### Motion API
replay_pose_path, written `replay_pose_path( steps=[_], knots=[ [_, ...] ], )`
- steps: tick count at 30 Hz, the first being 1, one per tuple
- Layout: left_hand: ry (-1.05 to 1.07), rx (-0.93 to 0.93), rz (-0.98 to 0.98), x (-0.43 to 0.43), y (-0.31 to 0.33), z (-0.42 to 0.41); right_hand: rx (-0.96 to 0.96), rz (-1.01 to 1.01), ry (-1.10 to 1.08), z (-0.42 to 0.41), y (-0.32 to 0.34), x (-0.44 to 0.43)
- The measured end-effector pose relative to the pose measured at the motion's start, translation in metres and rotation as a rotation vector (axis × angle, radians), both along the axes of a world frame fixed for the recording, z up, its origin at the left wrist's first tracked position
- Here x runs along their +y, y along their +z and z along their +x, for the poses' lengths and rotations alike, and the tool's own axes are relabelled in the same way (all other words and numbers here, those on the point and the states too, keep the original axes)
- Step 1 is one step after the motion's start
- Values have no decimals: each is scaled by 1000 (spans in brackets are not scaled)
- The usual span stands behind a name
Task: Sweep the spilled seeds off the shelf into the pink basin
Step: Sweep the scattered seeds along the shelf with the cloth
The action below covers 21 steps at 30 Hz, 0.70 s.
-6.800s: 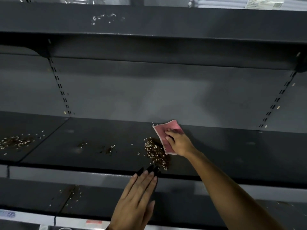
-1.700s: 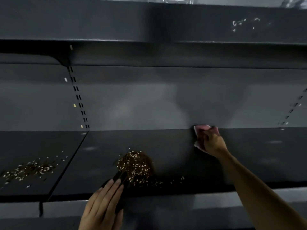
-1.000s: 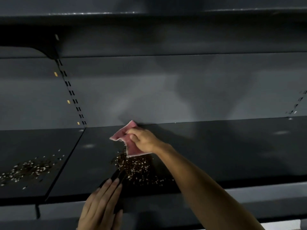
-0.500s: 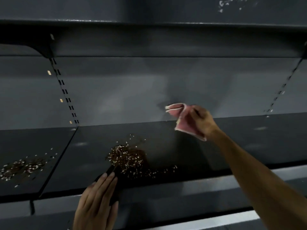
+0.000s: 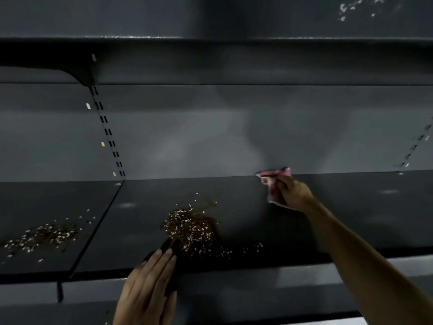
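Shelf (image 5: 234, 198): seeds (image 5: 189, 227) are lying heaped near the front.
Right grip (image 5: 293, 194): we are clutching a pink cloth (image 5: 269, 181).
Left grip (image 5: 147, 285): we are resting it flat, unclenched.

The left hand (image 5: 147, 289) is flat, palm down, fingers straight, together, pointing forward. With the right arm extended forward, the right hand (image 5: 294, 195) grips a crumpled pink cloth (image 5: 273, 172).

Two seed piles (image 5: 189, 228) (image 5: 44, 235), one pink cloth (image 5: 273, 181), two hands (image 5: 147, 289) (image 5: 294, 195), two shelf panels (image 5: 46, 202) (image 5: 351, 219).
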<state>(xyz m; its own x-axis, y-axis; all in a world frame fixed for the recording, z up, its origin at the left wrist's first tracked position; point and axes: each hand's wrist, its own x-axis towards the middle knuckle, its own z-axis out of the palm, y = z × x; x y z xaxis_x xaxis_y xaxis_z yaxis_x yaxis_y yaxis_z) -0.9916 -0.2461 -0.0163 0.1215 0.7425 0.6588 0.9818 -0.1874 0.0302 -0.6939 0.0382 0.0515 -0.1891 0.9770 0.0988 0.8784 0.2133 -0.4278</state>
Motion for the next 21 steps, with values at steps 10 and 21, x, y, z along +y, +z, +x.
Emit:
replay_pose_path(
  steps=[10,21],
  knots=[
    [8,13,-13,-2,-1,0,55,-37,399,-154,11,-35],
    [-32,-11,-9,-2,-2,-3,309,-268,621,-214,36,-72]
  ],
)
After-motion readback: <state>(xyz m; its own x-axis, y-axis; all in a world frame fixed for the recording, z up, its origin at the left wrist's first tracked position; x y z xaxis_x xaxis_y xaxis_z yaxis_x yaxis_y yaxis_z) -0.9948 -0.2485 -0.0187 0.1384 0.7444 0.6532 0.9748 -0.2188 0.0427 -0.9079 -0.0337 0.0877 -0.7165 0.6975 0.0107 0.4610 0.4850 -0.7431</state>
